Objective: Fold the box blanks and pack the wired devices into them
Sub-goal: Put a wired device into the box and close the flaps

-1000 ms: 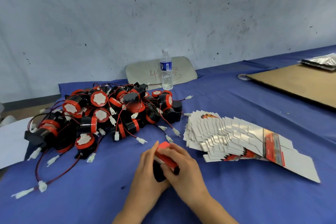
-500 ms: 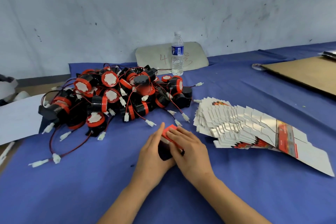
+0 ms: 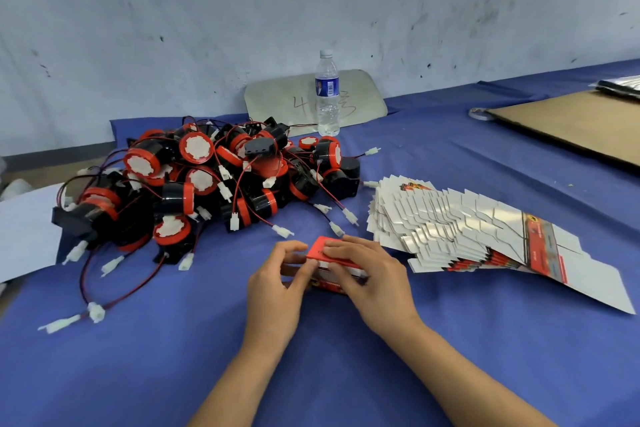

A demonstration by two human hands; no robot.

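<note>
Two bare hands are working on one small red and white printed cardboard box, which is sitting on the blue cloth-covered table just in front of the person. The left hand is gripping the box's left end with curled fingers, probably steadying it. The right hand is lying over the top, its fairly straight fingers pressing the red lid flap down; the lid looks nearly closed, so this is likely the closing step. Whether a device is lying inside, I cannot tell, since the hands and flap are hiding the interior.

Beyond the box, a tangled heap of black and red round wired devices with white plug connectors is waiting within easy reach on the left. To the right, just beside the right hand, a fanned stack of flat white and red box blanks is lying ready. A clear plastic water bottle is standing upright behind the heap.
</note>
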